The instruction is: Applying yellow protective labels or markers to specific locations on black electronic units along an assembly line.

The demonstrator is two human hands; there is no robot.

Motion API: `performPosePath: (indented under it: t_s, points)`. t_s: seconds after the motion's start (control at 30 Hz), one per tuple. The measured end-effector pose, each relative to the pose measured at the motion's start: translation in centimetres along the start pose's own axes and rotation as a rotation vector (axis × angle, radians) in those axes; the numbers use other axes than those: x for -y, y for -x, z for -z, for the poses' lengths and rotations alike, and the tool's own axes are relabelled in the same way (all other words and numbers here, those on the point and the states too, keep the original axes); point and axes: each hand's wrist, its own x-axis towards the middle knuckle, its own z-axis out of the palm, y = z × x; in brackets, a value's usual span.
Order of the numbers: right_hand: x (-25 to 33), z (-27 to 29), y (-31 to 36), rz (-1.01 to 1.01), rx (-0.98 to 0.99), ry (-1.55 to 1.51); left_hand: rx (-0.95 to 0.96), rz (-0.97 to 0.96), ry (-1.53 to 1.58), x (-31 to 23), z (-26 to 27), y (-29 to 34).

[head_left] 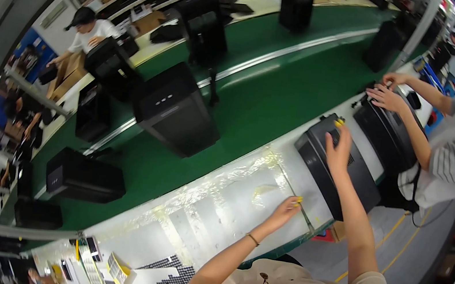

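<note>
A black box-shaped case point(337, 172), like a speaker cabinet, lies tilted across the white bench in front of me on the right. Over its far end is my right hand point(340, 148), fingers stretched and thumb apart, with yellow covers on some fingertips. It appears to touch the case's top edge. My left hand point(286, 209) hovers above the white bench point(230, 224), left of the case and apart from it. Its fingers are curled together, yellow at the tips; whether something small sits between them is hidden.
Beyond the bench runs a green conveyor belt point(281, 91) carrying several black cases, a large one point(177, 109) nearest. At right, a co-worker's hands point(388, 95) work on another black case point(389, 130). A sheet of small dark labels point(171, 273) and a yellow-white box point(119, 269) lie at lower left.
</note>
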Motion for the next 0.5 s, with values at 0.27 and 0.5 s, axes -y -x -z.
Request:
performPosePath:
  t_s: [0.27,0.5]
  points:
    - [22.9,-18.4,-9.4,-0.310,0.621,-0.793,-0.667,-0.076,0.399,-0.7,11.6,9.8]
    - [28.4,-20.1,-8.5,-0.566,0.712,-1.136,-0.877,-0.095,0.665,-3.6,17.8,14.0]
